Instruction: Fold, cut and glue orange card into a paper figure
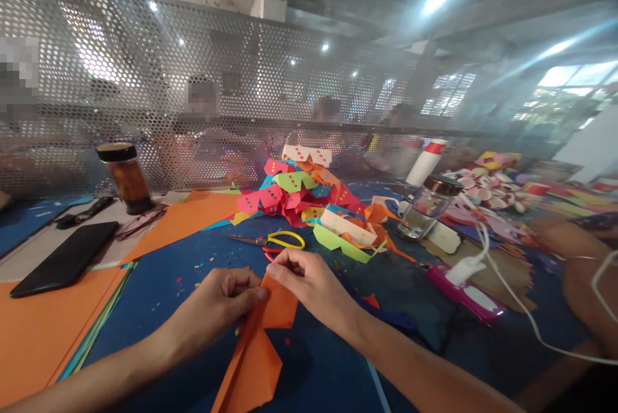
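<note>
An orange folded paper strip (258, 361) with a notched edge slants over the blue table top (159, 336). My left hand (226, 294) pinches its long left edge between thumb and fingers. At the strip's far end, my right hand (306, 281) grips the paper, thumb on top and fingers bent. Just beyond my hands lie scissors (284, 240) with yellow and red handles, blades pointing left. Behind them rises a pile of cut and folded coloured paper pieces (299, 191), several punched with small holes. A green paper piece (340, 242) lies to its right.
Orange paper sheets (53, 336), a black phone (65, 258) and a jar of brown liquid (126, 178) are at left. At right are a glass jar (427, 210), a magenta device (466, 294) with a white cable, and another person's arm (586, 278). A perforated metal screen (232, 78) stands behind.
</note>
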`<state>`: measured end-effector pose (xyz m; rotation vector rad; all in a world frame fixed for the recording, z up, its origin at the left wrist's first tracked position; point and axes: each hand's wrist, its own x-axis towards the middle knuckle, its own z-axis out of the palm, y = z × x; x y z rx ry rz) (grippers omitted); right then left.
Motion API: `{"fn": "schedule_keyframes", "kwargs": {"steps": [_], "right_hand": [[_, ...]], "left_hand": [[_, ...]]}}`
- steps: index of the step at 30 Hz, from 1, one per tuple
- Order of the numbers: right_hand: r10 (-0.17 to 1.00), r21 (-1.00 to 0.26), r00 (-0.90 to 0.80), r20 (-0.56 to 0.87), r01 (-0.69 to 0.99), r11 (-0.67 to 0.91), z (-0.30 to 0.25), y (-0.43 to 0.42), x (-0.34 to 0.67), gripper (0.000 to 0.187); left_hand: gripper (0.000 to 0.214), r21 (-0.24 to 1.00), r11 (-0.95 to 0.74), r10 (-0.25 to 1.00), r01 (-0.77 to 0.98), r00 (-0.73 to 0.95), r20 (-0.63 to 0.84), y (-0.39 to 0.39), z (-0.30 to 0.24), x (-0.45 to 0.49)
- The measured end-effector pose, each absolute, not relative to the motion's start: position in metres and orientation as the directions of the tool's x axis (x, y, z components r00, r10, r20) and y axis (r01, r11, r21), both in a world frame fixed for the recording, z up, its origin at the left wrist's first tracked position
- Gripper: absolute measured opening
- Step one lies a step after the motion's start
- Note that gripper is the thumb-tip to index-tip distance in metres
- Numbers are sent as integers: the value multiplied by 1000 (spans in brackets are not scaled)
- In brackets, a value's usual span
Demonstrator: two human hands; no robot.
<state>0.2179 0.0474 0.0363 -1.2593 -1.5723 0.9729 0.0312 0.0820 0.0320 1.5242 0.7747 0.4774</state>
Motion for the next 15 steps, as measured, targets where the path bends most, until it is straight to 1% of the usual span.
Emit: {"fn": "schedule_keyframes", "kwargs": {"steps": [5, 11, 15], "right_hand": [[984, -938, -52, 171, 298, 179, 36, 49, 217, 24], [978, -933, -131, 162, 302, 195, 37, 47, 215, 23], [982, -932, -88, 169, 308, 188, 37, 46, 214, 26]], "left_hand": [[45, 981, 44, 704, 190, 691, -165, 81, 34, 33], [44, 979, 15, 719, 202, 678, -151, 80, 33, 34], [41, 977, 10, 715, 212, 682, -155, 79, 30, 34]]}}
